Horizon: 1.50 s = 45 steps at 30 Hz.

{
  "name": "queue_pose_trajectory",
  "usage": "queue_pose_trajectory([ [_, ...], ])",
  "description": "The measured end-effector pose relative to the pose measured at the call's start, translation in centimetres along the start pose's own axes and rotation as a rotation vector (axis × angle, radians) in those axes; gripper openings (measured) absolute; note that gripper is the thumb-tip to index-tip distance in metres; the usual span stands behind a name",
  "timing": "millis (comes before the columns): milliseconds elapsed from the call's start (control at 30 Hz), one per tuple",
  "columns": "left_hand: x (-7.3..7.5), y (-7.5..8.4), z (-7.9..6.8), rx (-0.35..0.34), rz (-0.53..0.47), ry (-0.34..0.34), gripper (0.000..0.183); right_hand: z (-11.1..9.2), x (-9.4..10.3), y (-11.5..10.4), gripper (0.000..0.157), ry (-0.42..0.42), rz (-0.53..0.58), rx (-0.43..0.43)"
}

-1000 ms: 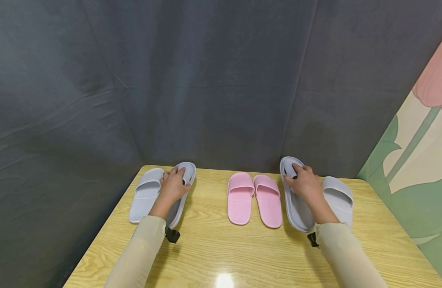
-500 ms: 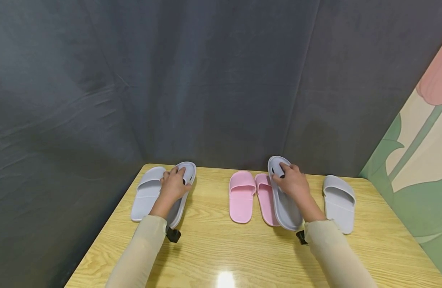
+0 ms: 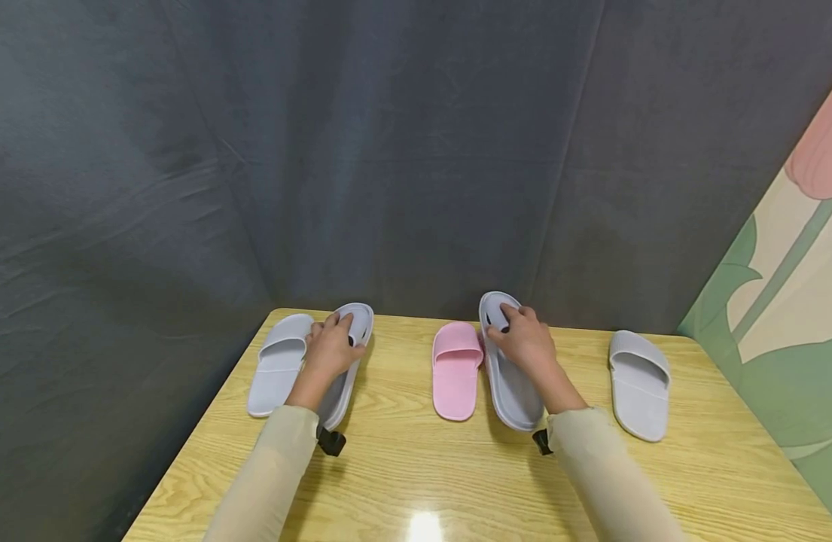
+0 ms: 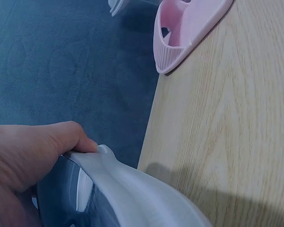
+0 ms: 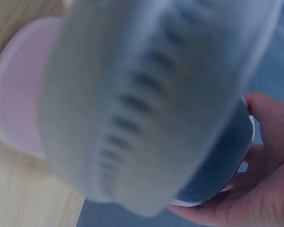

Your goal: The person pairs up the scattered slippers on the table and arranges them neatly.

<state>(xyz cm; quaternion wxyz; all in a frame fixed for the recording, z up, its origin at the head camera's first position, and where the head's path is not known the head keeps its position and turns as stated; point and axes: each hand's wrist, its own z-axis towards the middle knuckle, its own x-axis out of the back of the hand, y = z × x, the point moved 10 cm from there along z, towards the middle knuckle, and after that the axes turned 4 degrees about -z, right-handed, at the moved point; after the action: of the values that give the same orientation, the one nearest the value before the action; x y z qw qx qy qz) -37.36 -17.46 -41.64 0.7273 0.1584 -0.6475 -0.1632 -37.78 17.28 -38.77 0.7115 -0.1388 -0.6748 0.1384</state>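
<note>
My left hand [image 3: 329,348] grips the strap end of a light grey slipper [image 3: 342,399], sole edge raised over the table, beside another pale grey slipper [image 3: 272,382] lying flat at the left. In the left wrist view the thumb [image 4: 68,136] presses on the strap edge of the held slipper [image 4: 132,189]. My right hand [image 3: 525,342] holds a second grey slipper [image 3: 513,399] by its strap, tilted and raised. It covers nearly all of the right pink slipper [image 5: 19,94], which shows behind it in the right wrist view. The left pink slipper [image 3: 455,384] lies flat beside it.
A pale grey slipper [image 3: 641,399] lies alone on the right part of the wooden table [image 3: 416,467]. A dark grey curtain [image 3: 416,165] hangs behind the back edge. A wall with painted flowers [image 3: 781,331] stands at the right.
My right hand has carried its grey slipper leftward, away from the right-hand grey slipper and across the right pink one. My left hand has barely moved.
</note>
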Motion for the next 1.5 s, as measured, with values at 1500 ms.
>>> queue_pose_trajectory([
  [1500, -1.4, 2.8, 0.3, -0.016, -0.003, 0.022, 0.075, -0.3, -3.4, -7.6, 0.071, -0.028, 0.012, 0.023],
])
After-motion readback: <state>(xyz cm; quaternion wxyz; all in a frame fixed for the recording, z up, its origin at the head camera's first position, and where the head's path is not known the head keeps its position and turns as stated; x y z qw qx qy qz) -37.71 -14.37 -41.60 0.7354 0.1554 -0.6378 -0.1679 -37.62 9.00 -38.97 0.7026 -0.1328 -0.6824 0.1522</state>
